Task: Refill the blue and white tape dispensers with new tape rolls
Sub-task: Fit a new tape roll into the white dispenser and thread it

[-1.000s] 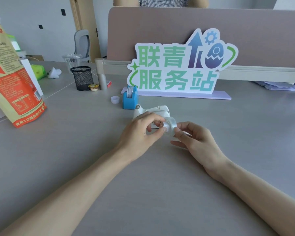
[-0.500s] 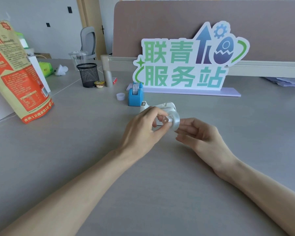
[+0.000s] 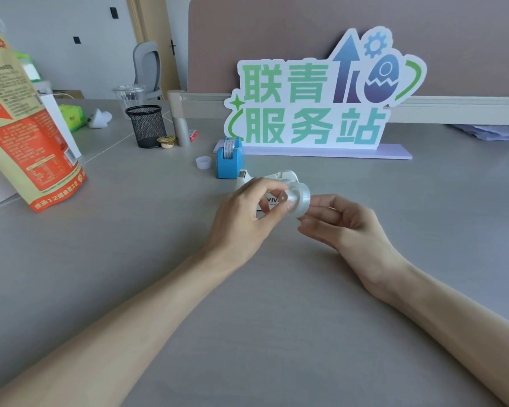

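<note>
We read 联青服务站 in green on the die-cut sign at twelve o'clock. Our left hand and right hand both pinch a glossy clear tape roll above the grey table. Just behind it sits the smooth white tape dispenser, lettered "VIV". At eleven o'clock stands the boxy blue tape dispenser, roll loaded.

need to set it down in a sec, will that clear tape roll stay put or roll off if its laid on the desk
The clear tape roll is a round ring, so on its edge it would probably roll on the smooth, flat desk; flat on its side it should stay put. It looks small and light, pinched between fingertips of the left hand and right hand. Its glossy surface may be a little slippery.
</note>
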{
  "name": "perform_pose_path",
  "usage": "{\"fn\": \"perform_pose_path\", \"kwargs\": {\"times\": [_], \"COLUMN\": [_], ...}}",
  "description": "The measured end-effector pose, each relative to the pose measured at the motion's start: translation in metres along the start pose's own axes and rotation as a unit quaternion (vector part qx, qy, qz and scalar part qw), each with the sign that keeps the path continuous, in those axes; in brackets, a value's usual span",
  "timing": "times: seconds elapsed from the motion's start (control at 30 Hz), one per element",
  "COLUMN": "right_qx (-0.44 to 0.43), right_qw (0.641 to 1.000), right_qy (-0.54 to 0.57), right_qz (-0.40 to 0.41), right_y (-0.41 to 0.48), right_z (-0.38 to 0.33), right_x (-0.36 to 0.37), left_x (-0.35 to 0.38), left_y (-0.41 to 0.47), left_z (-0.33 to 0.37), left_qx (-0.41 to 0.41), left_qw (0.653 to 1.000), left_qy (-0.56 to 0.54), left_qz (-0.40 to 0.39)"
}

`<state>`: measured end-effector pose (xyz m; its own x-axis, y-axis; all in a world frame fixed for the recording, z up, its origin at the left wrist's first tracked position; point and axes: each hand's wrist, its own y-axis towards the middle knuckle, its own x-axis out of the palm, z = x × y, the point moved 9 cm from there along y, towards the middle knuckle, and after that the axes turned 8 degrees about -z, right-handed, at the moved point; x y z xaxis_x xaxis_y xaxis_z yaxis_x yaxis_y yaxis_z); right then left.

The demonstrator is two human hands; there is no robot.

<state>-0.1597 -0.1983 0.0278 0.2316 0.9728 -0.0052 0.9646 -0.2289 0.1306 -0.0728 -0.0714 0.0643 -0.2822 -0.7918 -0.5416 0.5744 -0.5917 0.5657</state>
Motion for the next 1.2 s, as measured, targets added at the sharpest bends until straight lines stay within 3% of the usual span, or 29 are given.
{"fn": "perform_pose_path", "kwargs": {"times": [0.33, 0.5, 0.67, 0.87, 1.0, 1.2], "right_qx": [0.018, 0.028, 0.024, -0.010, -0.012, -0.010], "right_qw": [1.000, 0.999, 0.999, 0.999, 0.999, 0.999], "right_qy": [0.007, 0.014, 0.025, 0.041, 0.044, -0.044], "right_qz": [0.012, 0.019, 0.025, 0.032, 0.018, 0.028], "right_y": [0.002, 0.004, 0.004, 0.004, 0.004, 0.003], "right_z": [0.004, 0.006, 0.007, 0.001, -0.001, 0.000], "right_x": [-0.003, -0.003, -0.006, -0.009, -0.005, -0.007], "left_x": [0.000, 0.003, 0.013, 0.031, 0.027, 0.026], "left_y": [0.000, 0.003, 0.004, 0.000, 0.001, 0.000], "left_z": [0.001, 0.012, -0.002, -0.015, -0.014, -0.010], "left_qx": [-0.001, 0.032, -0.037, -0.113, -0.101, -0.078], "left_qw": [0.999, 0.994, 0.990, 0.960, 0.962, 0.973], "left_qy": [-0.048, -0.094, -0.122, -0.188, -0.196, -0.162], "left_qz": [0.003, -0.039, -0.069, -0.176, -0.164, -0.147]}}
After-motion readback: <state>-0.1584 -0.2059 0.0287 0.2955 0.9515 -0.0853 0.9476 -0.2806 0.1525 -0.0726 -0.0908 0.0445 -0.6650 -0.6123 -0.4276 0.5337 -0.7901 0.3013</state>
